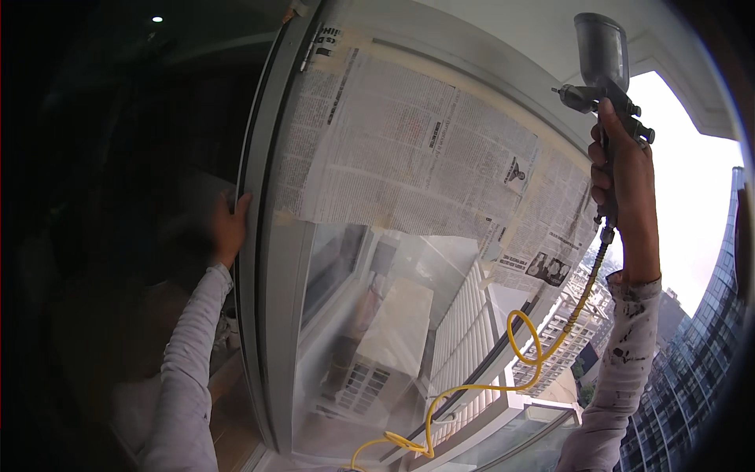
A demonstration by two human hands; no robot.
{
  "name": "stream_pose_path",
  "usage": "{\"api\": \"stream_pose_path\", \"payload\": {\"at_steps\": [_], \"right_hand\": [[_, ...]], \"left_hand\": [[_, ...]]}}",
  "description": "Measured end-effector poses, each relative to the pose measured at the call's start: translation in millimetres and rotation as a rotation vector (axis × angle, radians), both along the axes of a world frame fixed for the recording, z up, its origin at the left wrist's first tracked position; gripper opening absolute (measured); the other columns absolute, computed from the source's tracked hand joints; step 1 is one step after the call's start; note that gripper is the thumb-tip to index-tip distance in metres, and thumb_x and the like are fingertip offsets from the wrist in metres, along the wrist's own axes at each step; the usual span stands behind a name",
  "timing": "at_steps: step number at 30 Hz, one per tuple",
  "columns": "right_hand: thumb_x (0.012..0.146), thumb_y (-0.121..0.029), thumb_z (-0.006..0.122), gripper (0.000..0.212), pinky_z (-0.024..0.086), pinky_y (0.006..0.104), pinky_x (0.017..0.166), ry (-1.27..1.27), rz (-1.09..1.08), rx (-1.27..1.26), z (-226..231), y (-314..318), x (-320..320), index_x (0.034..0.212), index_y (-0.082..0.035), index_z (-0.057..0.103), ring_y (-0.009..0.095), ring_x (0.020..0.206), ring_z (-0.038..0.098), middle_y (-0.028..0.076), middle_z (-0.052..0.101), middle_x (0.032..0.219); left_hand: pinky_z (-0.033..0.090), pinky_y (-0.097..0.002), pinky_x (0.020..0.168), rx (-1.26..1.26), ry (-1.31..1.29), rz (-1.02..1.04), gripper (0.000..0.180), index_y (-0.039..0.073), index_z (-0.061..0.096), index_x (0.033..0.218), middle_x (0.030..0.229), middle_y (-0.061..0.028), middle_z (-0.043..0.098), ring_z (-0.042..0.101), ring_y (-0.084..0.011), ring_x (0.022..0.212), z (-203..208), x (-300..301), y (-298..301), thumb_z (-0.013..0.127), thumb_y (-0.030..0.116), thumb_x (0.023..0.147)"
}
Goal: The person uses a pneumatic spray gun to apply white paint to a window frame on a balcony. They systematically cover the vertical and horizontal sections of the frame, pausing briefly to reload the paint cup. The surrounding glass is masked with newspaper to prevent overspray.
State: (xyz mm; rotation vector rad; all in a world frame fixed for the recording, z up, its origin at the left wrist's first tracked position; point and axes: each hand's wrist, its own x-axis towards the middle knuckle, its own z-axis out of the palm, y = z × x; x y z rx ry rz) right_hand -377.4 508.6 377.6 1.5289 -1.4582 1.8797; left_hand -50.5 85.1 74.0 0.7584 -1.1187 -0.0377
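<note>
In my right hand (627, 169), raised high at the right, is a paint spray gun (602, 96). My fingers wrap its handle, and a grey metal cup (602, 51) sits on top. Its nozzle points left, toward the upper frame. A yellow air hose (582, 303) runs down from the handle in a loop. My left hand (229, 228) grips the edge of a grey window frame (271, 259) at the left, some fingers hidden behind it. Newspaper sheets (425, 149) cover the upper glass, held along the edges by pale masking tape (503, 102).
Below the newspaper, bare glass shows a boxy unit (385, 338) and white louvres (464, 330). The hose trails across the lower frame. Tall glass buildings (688, 377) stand outside at right. A dark interior lies at left, and a pale ceiling (503, 23) hangs close above.
</note>
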Motion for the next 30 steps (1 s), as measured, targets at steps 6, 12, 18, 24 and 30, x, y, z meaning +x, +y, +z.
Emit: {"api": "stream_pose_path", "payload": {"at_steps": [6,12,18,24,30], "right_hand": [[0.092,-0.053,0.064,0.045,0.032,0.0206,0.033,0.139,0.152,0.057,16,-47,61,0.077,-0.011,0.056,0.002,0.038,0.038,-0.007,0.045,0.055],[0.091,-0.053,0.066,0.047,0.035,0.0216,0.036,0.198,0.257,0.116,22,-79,106,0.08,-0.009,0.057,0.004,0.042,0.042,-0.003,0.049,0.06],[0.091,-0.052,0.065,0.045,0.034,0.0218,0.035,0.223,0.115,0.112,21,-75,93,0.078,-0.009,0.058,0.004,0.04,0.041,-0.004,0.049,0.058],[0.092,-0.05,0.064,0.043,0.032,0.0214,0.032,0.092,0.051,0.037,5,-38,28,0.077,-0.011,0.056,0.003,0.037,0.039,-0.006,0.046,0.054],[0.091,-0.046,0.066,0.038,0.029,0.0238,0.035,-0.059,-0.159,0.065,3,-9,-35,0.078,-0.012,0.055,0.004,0.039,0.037,-0.007,0.042,0.056]], "left_hand": [[0.052,-0.0419,0.08,0.067,-0.052,-0.029,0.06,-0.007,0.055,0.125,0.096,-0.0273,0.07,0.07,-0.0385,0.091,3,3,15,0.067,0.043,0.093],[0.052,-0.0411,0.083,0.038,0.001,-0.072,0.06,-0.005,0.056,0.123,0.1,-0.0267,0.07,0.069,-0.0372,0.096,5,1,17,0.069,0.045,0.092],[0.052,-0.0407,0.084,0.076,0.018,-0.121,0.06,-0.004,0.055,0.124,0.102,-0.0252,0.071,0.07,-0.0358,0.096,8,-3,24,0.068,0.044,0.092],[0.05,-0.0399,0.088,0.056,0.038,-0.186,0.063,-0.007,0.053,0.126,0.107,-0.0261,0.068,0.067,-0.0346,0.098,-1,3,1,0.068,0.044,0.093],[0.049,-0.0384,0.091,0.137,0.046,-0.202,0.065,-0.008,0.049,0.131,0.115,-0.0248,0.065,0.064,-0.0309,0.105,8,3,16,0.068,0.042,0.093]]}}
